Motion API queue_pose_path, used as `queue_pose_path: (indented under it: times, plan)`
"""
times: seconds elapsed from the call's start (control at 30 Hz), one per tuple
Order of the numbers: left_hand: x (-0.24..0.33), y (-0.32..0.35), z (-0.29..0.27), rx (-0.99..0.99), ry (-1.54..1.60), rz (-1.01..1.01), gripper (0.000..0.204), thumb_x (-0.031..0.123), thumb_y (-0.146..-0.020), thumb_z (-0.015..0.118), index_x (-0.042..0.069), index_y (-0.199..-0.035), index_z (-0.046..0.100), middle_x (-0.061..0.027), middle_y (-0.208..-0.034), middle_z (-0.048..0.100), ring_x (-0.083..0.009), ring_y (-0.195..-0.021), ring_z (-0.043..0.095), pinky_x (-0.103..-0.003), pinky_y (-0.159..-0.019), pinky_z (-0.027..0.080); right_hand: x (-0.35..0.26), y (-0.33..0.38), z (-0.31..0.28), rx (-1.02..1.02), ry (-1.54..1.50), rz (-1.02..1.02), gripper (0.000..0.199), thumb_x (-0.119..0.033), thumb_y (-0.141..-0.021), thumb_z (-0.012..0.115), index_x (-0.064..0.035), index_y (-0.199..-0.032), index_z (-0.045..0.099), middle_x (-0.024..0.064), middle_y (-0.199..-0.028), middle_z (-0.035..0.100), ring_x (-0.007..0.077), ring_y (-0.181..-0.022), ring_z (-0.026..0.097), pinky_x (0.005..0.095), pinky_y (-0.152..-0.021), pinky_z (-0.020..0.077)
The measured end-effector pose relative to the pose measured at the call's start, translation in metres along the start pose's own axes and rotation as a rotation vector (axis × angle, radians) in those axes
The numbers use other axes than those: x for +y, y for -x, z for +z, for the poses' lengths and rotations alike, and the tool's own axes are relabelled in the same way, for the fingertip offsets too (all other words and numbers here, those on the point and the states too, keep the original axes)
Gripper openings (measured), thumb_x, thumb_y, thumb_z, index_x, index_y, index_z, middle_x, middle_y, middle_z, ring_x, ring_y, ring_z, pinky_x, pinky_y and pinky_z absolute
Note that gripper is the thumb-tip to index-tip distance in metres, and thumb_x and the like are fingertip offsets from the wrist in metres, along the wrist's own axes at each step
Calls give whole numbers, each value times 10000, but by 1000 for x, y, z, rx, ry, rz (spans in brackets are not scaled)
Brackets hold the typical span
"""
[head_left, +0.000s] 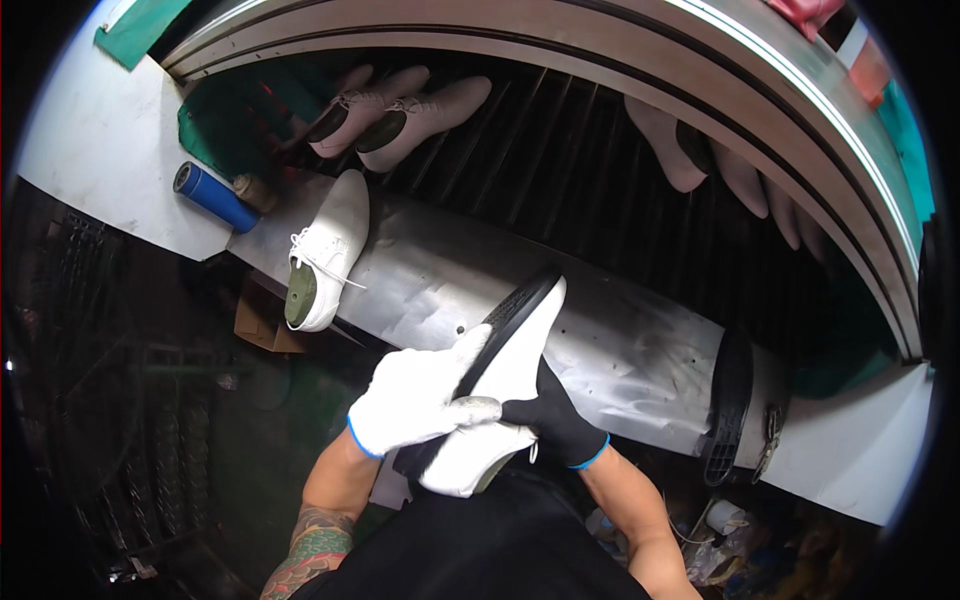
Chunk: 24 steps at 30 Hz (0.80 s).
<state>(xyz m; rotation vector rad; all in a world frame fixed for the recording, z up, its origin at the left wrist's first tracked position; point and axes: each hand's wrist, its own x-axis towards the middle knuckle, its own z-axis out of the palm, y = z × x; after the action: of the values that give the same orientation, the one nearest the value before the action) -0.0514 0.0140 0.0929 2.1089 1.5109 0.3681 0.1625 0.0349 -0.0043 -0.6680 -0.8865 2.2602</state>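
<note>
A white lace-up shoe (pixel 527 347) is tilted on its side in front of my body, a black sole (pixel 512 318) along its left edge. My left hand (pixel 425 392), in a white glove with a blue cuff, is closed on the sole side, its thumb across the shoe. From the right, my right hand (pixel 555 412), in a black glove, grips the shoe's other side; some of its fingers are hidden. Another white shoe (pixel 335 250) with a green inner form lies on the metal ledge to the left. A loose black sole (pixel 730 405) lies at the ledge's right end.
Beyond the metal ledge (pixel 415 265), dark rollers (pixel 560 150) carry several white shoes under a curved hood (pixel 600 25). A blue cylinder (pixel 215 197) lies at the left. Pliers or a similar metal tool (pixel 769 440) sit at the right. A cardboard box (pixel 268 318) stands below the ledge.
</note>
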Motion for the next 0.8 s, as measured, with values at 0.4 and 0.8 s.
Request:
queue_pose_path:
  times: [0.4, 0.8]
  plan:
    - [-7, -16, 27, 166, -110, 38, 437, 275, -1009, 640, -20, -1332, 624, -186, -810, 706, -350, -717, 727, -431, -629, 569, -23, 5, 2, 87, 94, -16, 1053, -147, -819, 781, -39, -1660, 156, 180, -1511, 495, 302, -1378, 538, 427, -1145, 462]
    - [-25, -57, 34, 191, 237, -197, 918, 271, -887, 799, -6, -1608, 304, -297, -1244, 687, -454, -1170, 688, -433, -1017, 543, -47, -5, 7, 80, 959, 96, 1318, -423, -795, 846, 26, -1663, -39, 363, -1535, 453, 443, -1379, 552, 439, -1107, 477]
